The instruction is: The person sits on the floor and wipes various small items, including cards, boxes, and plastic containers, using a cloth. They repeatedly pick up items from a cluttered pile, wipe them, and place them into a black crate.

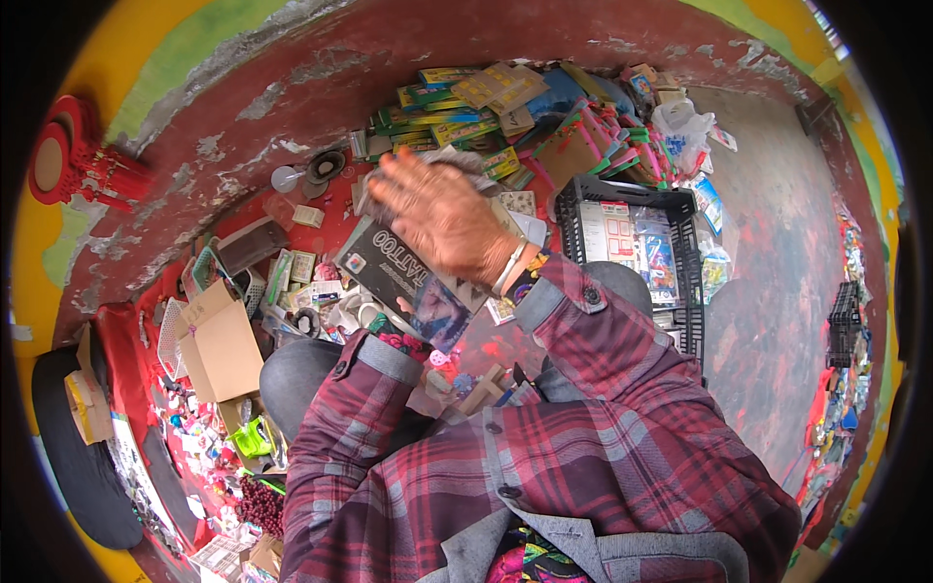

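A flat dark box [389, 262] with pale lettering and a blue-purple picture is tilted in front of me, above the floor between my knees. My right hand [442, 214], with a pale bracelet at the wrist, lies over the box's far end, fingers stretched out. Grey cloth [461, 161] shows bunched beside and under those fingers; how it is held is hidden. My left sleeve [374, 374] reaches the box's near edge, a patterned inner cuff [400, 338] showing. Behind the box, my left hand is hidden, so its grip does not show.
Several green-yellow boxes [437, 115] are piled by the red wall. A black crate [692, 282] with flat packages stands right of my right arm. At left are an open cardboard box [222, 345], a white basket [169, 340] and heaps of small goods. Pink-green frames [593, 146] lie behind the crate.
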The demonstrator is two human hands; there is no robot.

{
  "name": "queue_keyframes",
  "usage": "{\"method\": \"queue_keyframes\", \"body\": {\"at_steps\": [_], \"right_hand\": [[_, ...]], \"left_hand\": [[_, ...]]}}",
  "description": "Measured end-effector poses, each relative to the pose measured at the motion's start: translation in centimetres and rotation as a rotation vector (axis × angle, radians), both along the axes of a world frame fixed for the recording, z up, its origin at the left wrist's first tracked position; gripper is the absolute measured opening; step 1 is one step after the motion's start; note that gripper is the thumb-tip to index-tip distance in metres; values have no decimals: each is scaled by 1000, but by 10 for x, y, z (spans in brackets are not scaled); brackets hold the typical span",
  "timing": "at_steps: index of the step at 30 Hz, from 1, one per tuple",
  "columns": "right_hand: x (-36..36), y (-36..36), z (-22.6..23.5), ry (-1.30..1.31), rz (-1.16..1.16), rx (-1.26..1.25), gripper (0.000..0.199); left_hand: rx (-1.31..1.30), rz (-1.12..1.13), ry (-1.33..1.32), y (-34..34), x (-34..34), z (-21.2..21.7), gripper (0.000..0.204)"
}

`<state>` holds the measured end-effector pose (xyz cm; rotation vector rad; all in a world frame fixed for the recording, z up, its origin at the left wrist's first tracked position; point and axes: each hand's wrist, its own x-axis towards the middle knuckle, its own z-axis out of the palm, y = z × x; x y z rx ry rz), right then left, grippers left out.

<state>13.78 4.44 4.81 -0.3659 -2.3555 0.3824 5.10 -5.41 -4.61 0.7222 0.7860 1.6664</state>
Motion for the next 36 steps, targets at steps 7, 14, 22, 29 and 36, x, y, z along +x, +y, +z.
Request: {"method": "queue_keyframes", "body": {"at_steps": [7, 14, 22, 29, 36], "right_hand": [[-1, 19, -28, 199, -480, -185, 36], [3, 17, -28, 352, -406, -732, 22], [7, 12, -7, 291, -216, -822, 49], [2, 33, -48, 453, -19, -1271, 24], [3, 44, -42, 1272, -146, -1672, 9]], "left_hand": [[67, 81, 282, 4, -2, -9, 76], [106, -291, 233, -18, -64, -13, 60], [-25, -438, 528, -30, -54, 42, 53], [-111, -475, 297, -32, -22, 81, 49], [-31, -225, -336, -1, -2, 41, 71]]}}
